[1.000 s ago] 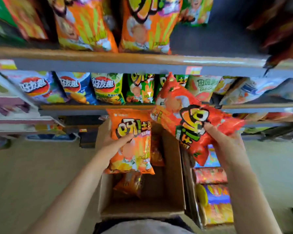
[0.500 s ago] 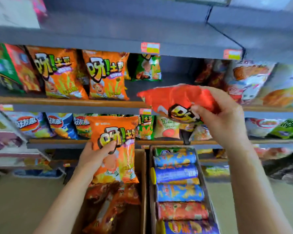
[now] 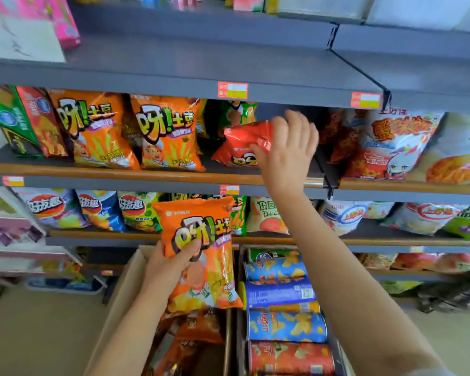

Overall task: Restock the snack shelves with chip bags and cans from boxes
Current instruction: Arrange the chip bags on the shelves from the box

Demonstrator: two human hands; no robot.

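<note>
On the upper snack shelf [image 3: 152, 173], a red chip bag [image 3: 239, 147] leans in the gap between the orange chip bags [image 3: 168, 134] and the red-and-white bags to the right. My right hand [image 3: 288, 150] holds the red bag's right edge, thumb across its front, while the other fingers spread upward. An orange chip bag [image 3: 201, 253] hangs upright above the open cardboard box [image 3: 120, 308], gripped at its left side by my left hand [image 3: 171, 264]. More orange bags lie inside that box.
A second box [image 3: 337, 348] to the right holds blue and red chip cans [image 3: 282, 321] lying on their sides. The lower shelf [image 3: 391, 241] carries blue, green and white bags. Floor shows at the lower left and right.
My right hand has carried the red bag up and forward onto the upper shelf, and its fingers have spread. My left hand with the orange bag has stayed above the box.
</note>
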